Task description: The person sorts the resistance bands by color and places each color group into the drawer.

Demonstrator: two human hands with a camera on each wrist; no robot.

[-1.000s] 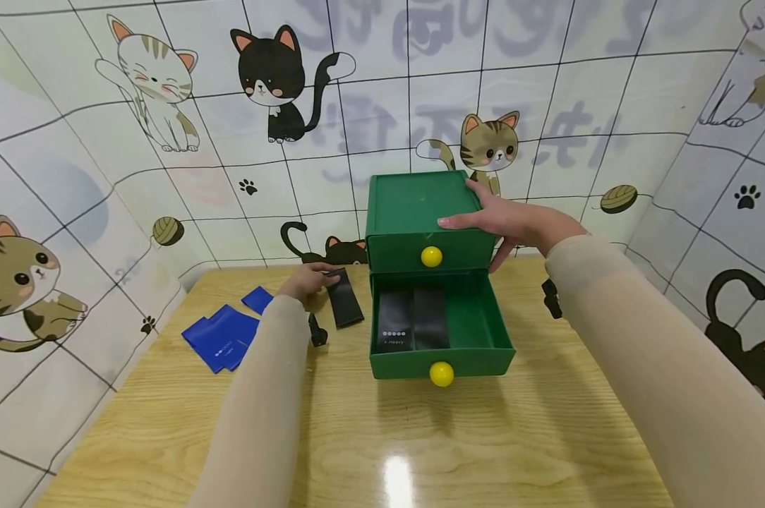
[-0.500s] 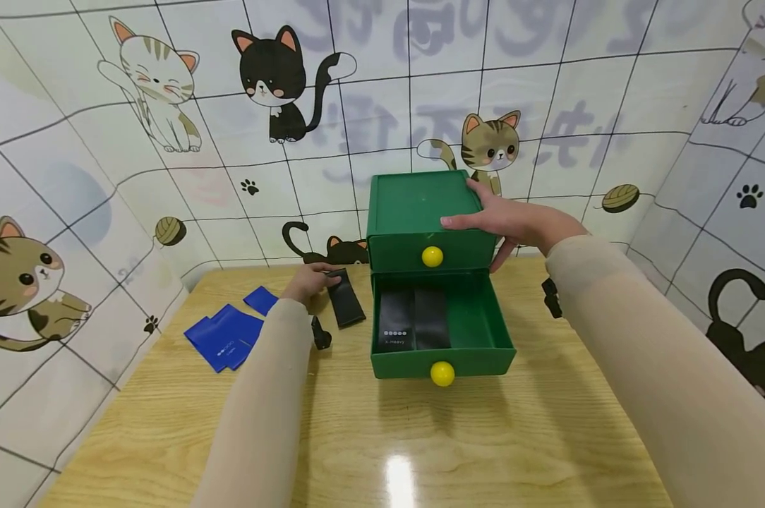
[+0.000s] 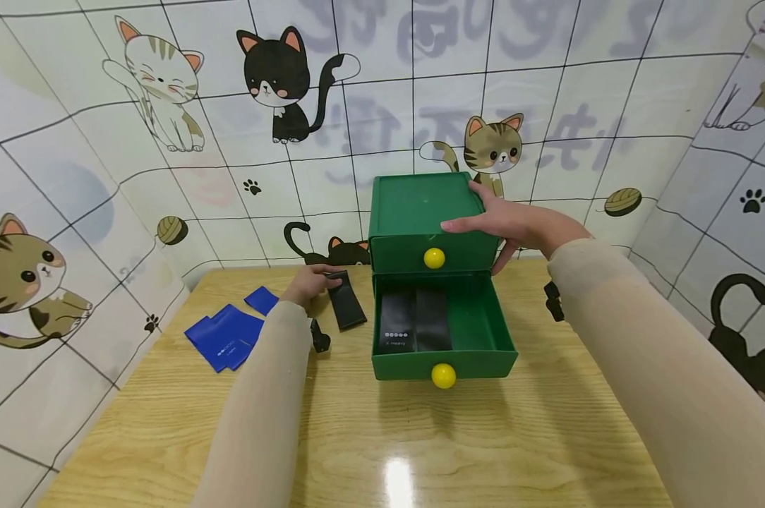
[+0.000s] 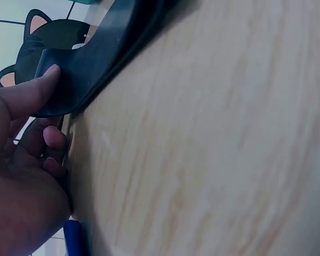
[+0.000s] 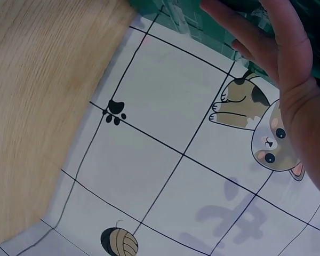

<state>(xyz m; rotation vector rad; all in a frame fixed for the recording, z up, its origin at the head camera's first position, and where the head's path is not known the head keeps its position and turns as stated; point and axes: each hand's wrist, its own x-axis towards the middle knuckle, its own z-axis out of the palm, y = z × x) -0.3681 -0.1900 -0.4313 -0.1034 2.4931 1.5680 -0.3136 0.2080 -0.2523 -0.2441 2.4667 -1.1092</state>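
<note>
A black strip point(image 3: 397, 316) in the green drawer point(image 3: 401, 366) bears five pale dots above small, blurred lettering resembling "X-Heavy". Dots and a word too small to read mark a blue sheet point(image 3: 220, 337). Large pale purple characters point(image 3: 582, 138) on the wall point(image 3: 389, 187) stay illegible.

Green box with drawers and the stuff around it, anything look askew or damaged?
Nothing looks damaged. The blue rectangular sheets overlap raggedly, and one flat black strip lies slanted outside the open green drawer, its end lifted by the left hand, while two similar strips lie side by side inside.
</note>
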